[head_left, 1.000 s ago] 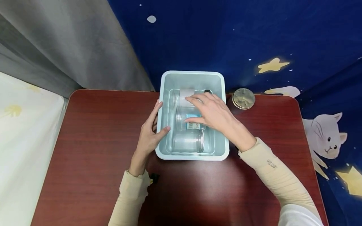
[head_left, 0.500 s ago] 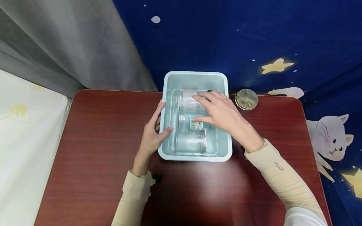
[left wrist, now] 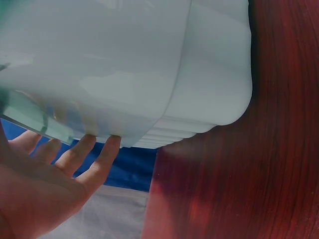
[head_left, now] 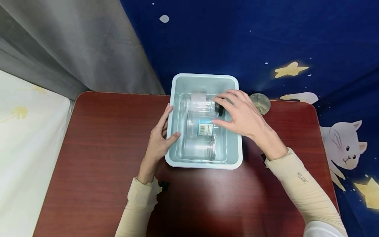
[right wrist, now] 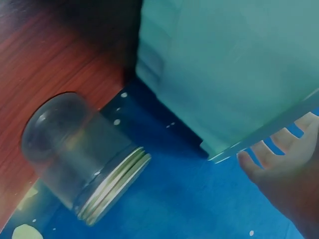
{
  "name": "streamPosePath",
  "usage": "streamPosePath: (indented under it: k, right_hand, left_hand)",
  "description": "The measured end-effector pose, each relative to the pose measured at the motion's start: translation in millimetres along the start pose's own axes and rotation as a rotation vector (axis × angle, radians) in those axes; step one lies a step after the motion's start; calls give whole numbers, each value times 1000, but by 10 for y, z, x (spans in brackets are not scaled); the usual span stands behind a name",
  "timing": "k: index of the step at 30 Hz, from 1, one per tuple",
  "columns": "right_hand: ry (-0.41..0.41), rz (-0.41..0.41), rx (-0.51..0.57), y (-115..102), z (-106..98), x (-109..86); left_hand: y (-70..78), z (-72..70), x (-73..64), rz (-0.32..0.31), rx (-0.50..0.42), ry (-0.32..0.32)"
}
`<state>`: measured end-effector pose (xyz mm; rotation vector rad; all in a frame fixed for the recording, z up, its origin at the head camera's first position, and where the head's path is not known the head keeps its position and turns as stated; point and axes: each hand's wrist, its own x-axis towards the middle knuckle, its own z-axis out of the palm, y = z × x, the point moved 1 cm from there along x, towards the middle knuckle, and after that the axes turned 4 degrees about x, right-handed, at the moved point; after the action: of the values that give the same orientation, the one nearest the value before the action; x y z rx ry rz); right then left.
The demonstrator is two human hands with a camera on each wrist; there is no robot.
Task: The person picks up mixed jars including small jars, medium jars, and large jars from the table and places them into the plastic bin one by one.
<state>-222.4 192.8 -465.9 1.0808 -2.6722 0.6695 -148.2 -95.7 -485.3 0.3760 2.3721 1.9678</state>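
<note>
A pale blue plastic tub (head_left: pixel 204 165) stands on the table, three clear jars lying on their sides in it. The far jar (head_left: pixel 199 101) has a white label and a black lid (head_left: pixel 219 109). A blue barcode label marks the middle jar (head_left: pixel 192 123); the near jar (head_left: pixel 196 148) is plain. My left hand (head_left: pixel 158 140) grips the tub's left wall, thumb over the rim, fingers against the outside in the left wrist view. Over the tub's right side, my right hand (head_left: pixel 244 115) hovers with fingers spread and nothing held, partly covering the jars' right ends.
Just right of the tub, a jar with a metallic lid (right wrist: pixel 117 186) stands near the back edge of the reddish-brown table (head_left: pixel 106 148). In the head view my right hand partly hides its lid (head_left: pixel 260 102). Behind hangs a blue curtain (head_left: pixel 213 39).
My right hand has drawn to the right from above the middle jar, uncovering the black lid and more of the jars. My left hand stays on the tub's wall.
</note>
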Motion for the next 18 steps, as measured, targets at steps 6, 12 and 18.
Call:
streamPosePath:
  k: [6, 12, 18]
  right_hand:
    - [15, -27, 2, 63, -17, -35]
    - [21, -15, 2, 106, -35, -75]
    - [74, -1, 7, 192, -88, -146]
  left_hand:
    - [3, 10, 16, 2, -7, -1]
    - [1, 12, 17, 12, 0, 3]
    - [7, 11, 13, 13, -7, 8]
